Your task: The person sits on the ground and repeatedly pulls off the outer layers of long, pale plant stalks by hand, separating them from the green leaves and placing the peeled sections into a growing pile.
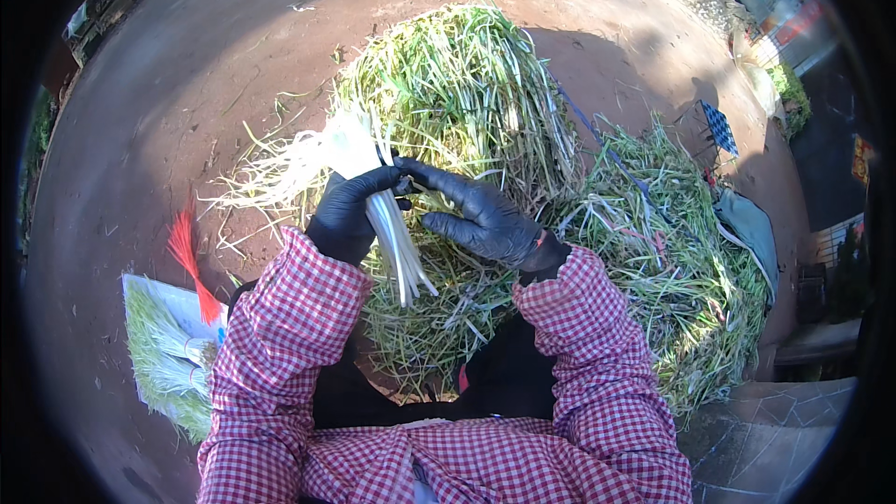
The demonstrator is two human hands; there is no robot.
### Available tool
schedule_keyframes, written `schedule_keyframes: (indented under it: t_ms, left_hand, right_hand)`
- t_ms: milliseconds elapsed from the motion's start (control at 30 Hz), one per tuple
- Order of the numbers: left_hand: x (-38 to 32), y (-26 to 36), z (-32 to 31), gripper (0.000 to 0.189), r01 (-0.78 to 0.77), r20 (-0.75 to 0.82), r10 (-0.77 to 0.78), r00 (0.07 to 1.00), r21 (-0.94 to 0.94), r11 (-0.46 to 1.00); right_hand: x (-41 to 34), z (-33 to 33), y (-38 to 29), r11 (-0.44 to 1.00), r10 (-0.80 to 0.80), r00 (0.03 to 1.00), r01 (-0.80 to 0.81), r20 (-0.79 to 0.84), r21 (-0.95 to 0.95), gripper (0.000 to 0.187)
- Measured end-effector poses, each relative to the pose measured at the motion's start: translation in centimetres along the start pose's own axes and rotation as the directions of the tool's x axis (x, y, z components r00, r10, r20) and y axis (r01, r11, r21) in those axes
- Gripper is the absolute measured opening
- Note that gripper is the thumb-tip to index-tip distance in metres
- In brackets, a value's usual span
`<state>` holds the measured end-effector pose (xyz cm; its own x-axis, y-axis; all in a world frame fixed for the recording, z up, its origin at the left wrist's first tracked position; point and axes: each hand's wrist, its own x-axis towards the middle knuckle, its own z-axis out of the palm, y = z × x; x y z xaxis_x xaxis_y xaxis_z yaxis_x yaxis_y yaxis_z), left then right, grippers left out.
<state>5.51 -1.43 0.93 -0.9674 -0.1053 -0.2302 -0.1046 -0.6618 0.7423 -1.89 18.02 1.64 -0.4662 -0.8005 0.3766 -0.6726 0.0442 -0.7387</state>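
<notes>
My left hand point(353, 213), in a black glove, is closed around a bunch of long pale stalks point(399, 245). Their lower ends point down towards me, and their upper part is washed out by sunlight. My right hand point(483, 220), also gloved in black, has its fingers apart, with the fingertips touching or just beside the bunch near my left fingers. Whether those fingertips pinch anything cannot be told. Behind both hands rises a large heap of green leafy stalks point(448, 84). More loose pale stalks point(280, 168) lie left of the heap.
Red ties point(189, 259) lie at the left, by a sheet point(199, 322) bearing tied bundles of green-and-white stalks point(175, 350). A second heap of greens point(672, 252) spreads on the right, with a grey-green cloth item point(749, 231) at its edge. Stone paving point(777, 427) is at lower right.
</notes>
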Motion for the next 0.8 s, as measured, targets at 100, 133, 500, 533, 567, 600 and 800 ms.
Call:
schedule_keyframes:
  t_ms: [100, 133, 500, 533, 567, 600, 800]
  left_hand:
    - [0.2, 2.5, -0.7, 0.032, -0.102, -0.153, 0.073, 0.985, -0.189, 0.977]
    - [-0.1, 2.8, -0.8, 0.031, -0.170, -0.201, 0.122, 0.972, -0.241, 0.956]
    - [0.7, -2.7, -1.4, 0.034, 0.079, -0.026, -0.080, 0.996, -0.042, 0.996]
    - [0.7, -2.7, -1.3, 0.038, 0.022, 0.043, -0.019, 0.999, -0.055, 0.998]
    - [0.6, -2.5, -1.2, 0.040, 0.075, 0.135, -0.068, 0.988, -0.042, 0.996]
    - [0.5, -2.6, -0.9, 0.042, 0.089, 0.166, -0.082, 0.983, -0.033, 0.996]
    - [1.0, -2.6, -1.0, 0.035, 0.039, 0.098, -0.020, 0.995, -0.194, 0.980]
  right_hand:
    - [-0.8, 1.9, 0.2, 0.971, 0.189, 0.970, -0.208, 0.154, 0.119, 0.027]
    - [-1.1, 2.1, 0.7, 0.956, 0.277, 0.946, -0.290, 0.171, 0.055, 0.024]
    - [-2.5, 3.6, 1.7, 0.950, 0.262, 0.955, -0.280, 0.135, 0.137, 0.016]
    - [-2.7, 3.5, 1.7, 0.938, 0.271, 0.957, -0.287, 0.107, 0.195, 0.015]
    - [-2.9, 3.2, 1.7, 0.939, 0.253, 0.960, -0.274, 0.122, 0.208, 0.015]
    - [-3.0, 3.0, 1.7, 0.940, 0.251, 0.961, -0.271, 0.118, 0.206, 0.015]
    - [-3.5, 1.0, 0.8, 0.878, 0.347, 0.911, -0.399, 0.222, 0.265, 0.016]
